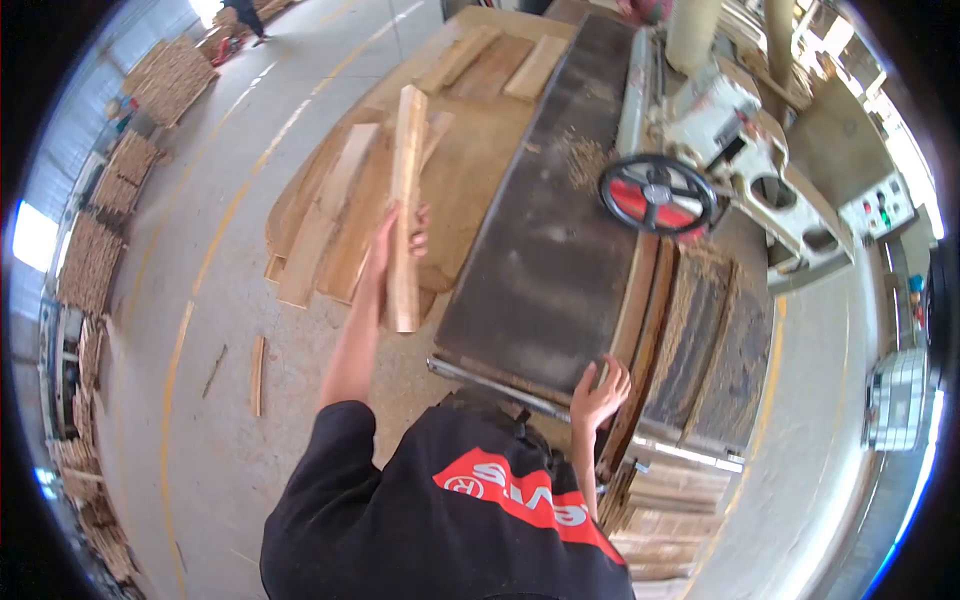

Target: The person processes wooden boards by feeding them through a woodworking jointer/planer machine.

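Observation:
My left hand (400,238) is closed around a pale wooden board (405,150), raised over a lower worktop at the left. Several loose boards (330,215) lie on that worktop beneath and beside it. At the near edge of the dark machine table (540,260), my right hand (600,392) has its thumb and fingers around the near end of a narrow wooden strip (633,300). This strip lies flat along a brown guide rail (655,320) and points toward the machine. Part of its near end is hidden by my fingers.
A woodworking machine (730,130) with a black handwheel (657,193) stands ahead right. Sawdust (585,160) lies on its table. Stacked boards (670,510) are at the lower right, a loose stick (258,375) on the floor. A person (246,18) is far off, near wood stacks (168,82).

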`<state>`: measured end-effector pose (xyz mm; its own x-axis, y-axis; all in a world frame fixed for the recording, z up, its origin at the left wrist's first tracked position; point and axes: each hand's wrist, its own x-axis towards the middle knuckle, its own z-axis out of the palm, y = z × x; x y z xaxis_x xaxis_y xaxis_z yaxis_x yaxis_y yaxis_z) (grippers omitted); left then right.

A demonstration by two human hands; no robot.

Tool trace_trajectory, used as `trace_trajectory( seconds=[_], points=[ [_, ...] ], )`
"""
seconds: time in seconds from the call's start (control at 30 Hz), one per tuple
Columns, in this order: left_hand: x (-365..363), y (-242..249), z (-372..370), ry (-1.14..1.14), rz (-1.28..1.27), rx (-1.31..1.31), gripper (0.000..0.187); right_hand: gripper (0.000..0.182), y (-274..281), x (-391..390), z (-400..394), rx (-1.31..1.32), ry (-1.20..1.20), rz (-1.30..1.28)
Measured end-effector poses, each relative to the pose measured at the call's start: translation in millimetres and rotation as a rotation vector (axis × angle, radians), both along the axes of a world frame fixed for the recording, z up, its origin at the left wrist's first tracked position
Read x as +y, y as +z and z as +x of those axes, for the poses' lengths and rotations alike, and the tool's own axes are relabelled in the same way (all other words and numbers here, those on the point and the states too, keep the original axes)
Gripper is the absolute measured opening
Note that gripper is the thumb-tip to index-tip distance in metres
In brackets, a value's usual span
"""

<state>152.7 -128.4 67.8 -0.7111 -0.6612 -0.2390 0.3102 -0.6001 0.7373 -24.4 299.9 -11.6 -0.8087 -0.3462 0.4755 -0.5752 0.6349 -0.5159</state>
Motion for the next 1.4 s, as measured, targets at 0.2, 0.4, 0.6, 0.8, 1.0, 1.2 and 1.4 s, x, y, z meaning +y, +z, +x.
trace_trajectory(
  seconds=[0.2,0.4,0.6,0.8,1.0,1.2,1.4],
  points=[
    [154,-47,-89,-0.035,0.008,-0.177,0.050,0.027,-1,10,-3,-0.078,0.100,-0.097],
    [245,-52,-118,-0.179,-0.326,-0.388,0.041,0.026,4,26,-1,-0.189,0.187,-0.208],
    [290,-45,-93,-0.398,-1.424,-0.853,0.123,0.036,4,27,-1,-0.367,0.198,-0.529],
    [328,-50,-49,-0.567,-1.605,-0.707,0.145,0.034,1,30,1,-0.306,0.182,-0.475],
    [318,-82,-30,-0.282,-1.456,-0.628,0.114,0.030,5,29,-1,-0.280,0.185,-0.400],
    [285,-31,7,-0.388,0.017,-0.056,0.076,0.028,9,30,0,-0.296,0.181,-0.409],
    [287,-17,23,-0.240,0.298,0.103,0.076,0.027,8,26,-1,-0.241,0.196,-0.368]
  ],
)
